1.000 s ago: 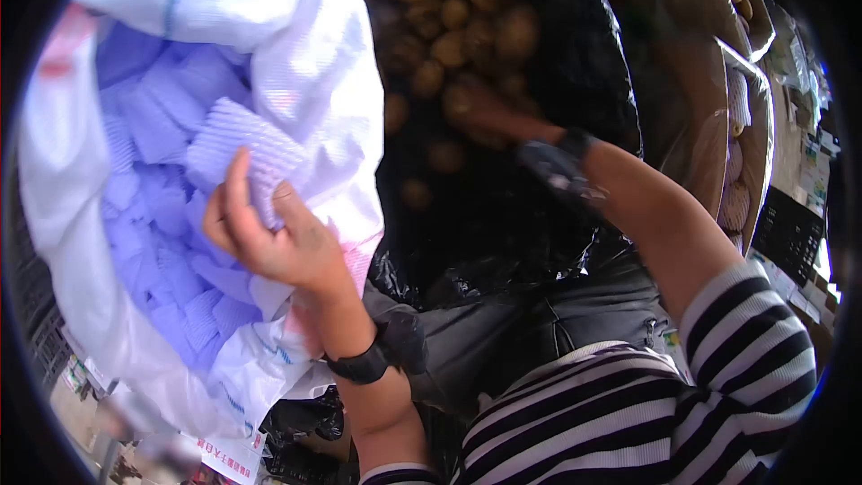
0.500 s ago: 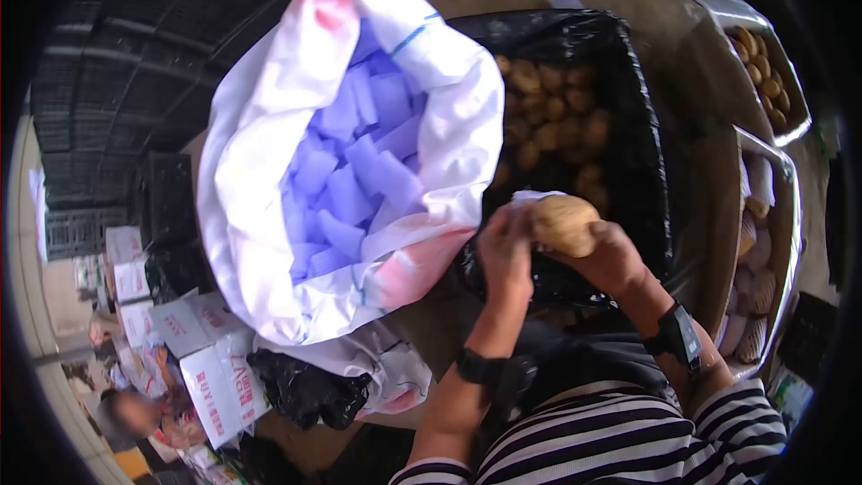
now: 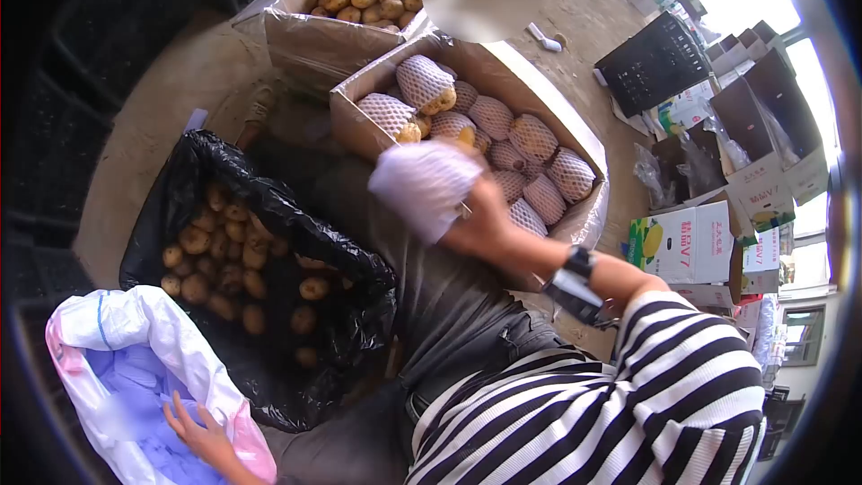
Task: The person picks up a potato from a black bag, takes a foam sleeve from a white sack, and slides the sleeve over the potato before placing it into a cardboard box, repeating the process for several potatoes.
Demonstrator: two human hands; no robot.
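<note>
My right hand is closed on a potato in a white foam net sleeve, blurred by motion, just beside a carton of sleeved potatoes. At the lower left, my left hand has its fingers spread and holds nothing. It reaches over the opening of a white and pink sack, above the purple foam sleeves inside. Between the two hands lies a bin lined with black plastic, with loose potatoes in it.
Another carton of bare potatoes stands at the top. On the right are a black crate and printed cartons. White scraps lie on the floor near the top.
The view has swung right. My hands, earlier together around a potato, are now apart: the right has carried it, now sleeved, to the carton, and the left has let go and moved to the sack.
</note>
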